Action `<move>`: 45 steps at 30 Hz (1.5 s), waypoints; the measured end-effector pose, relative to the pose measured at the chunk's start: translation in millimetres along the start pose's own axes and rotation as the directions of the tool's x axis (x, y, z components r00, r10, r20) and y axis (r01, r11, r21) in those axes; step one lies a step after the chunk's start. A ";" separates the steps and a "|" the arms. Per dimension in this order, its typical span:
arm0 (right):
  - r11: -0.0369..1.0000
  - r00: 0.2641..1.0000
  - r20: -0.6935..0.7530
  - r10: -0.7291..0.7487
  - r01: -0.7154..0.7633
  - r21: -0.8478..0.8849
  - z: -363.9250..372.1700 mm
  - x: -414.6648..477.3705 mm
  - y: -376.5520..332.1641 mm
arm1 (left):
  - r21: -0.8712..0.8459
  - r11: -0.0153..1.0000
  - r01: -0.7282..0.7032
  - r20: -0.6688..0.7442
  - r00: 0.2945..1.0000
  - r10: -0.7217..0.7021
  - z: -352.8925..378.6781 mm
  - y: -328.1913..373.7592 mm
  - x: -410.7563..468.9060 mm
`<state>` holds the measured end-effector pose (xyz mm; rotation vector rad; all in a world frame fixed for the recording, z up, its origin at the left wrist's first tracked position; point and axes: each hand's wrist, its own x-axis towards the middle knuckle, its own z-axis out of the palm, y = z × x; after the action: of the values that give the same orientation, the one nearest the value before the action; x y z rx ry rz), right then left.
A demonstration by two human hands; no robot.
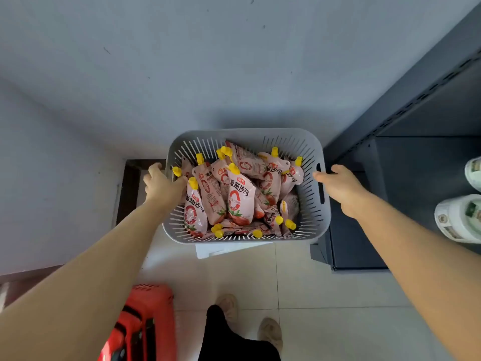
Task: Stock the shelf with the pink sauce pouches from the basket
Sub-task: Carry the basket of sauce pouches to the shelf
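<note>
1. Clasping the left rim of the basket [247, 133]: left-hand grip [162, 183], fingers curled over the outer edge, thumb inside the wall next to a yellow cap.
2. Right-hand grip [338, 187]: laid against the basket's right wall at the handle slot [320, 183], thumb at the rim. Whether the fingers hook round anything cannot be told.
3. Basket: grey, slotted sides. A white object [216, 250] shows below its near edge; whether the basket rests on it or is carried is not clear.
4. Pink sauce pouches [239, 196]: many, yellow-capped, heaped loose from corner to corner of the basket. None is seen on the shelf.
5. Shelf [416, 165]: dark, just right of the basket, with white containers [458, 217] on its right part.
6. Sundries: red crate [140, 321] on the tiled floor [325, 295], near left.
7. Handling note (judgement): the step appears to be placing the basket by the shelf.
   - Keep both sides level so the loose heap does not slide.
   - Settle it close to the shelf's front edge.
   - Then free one hand and take pouches by the body, not the cap.
</note>
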<state>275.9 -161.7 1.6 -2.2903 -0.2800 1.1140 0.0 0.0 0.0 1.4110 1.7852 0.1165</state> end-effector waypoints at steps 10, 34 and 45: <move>0.976 0.996 0.001 0.090 -0.088 0.199 14.6 27.1 11.7 | -0.351 0.906 0.237 0.126 0.971 -0.205 9.2 -1.4 20.6; 0.920 0.975 -0.084 0.206 -0.163 0.356 1.8 -25.9 4.1 | -0.533 0.701 0.474 0.267 0.880 -0.392 -22.5 -19.3 -22.3; 0.892 0.965 -0.048 0.260 -0.221 0.394 -52.5 -154.9 -24.7 | -0.508 0.702 0.498 0.330 0.866 -0.376 -111.2 12.6 -133.1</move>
<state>220.2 -227.4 142.9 -2.0483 0.2537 1.0579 -60.1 -62.2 150.8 0.5117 1.6680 0.2330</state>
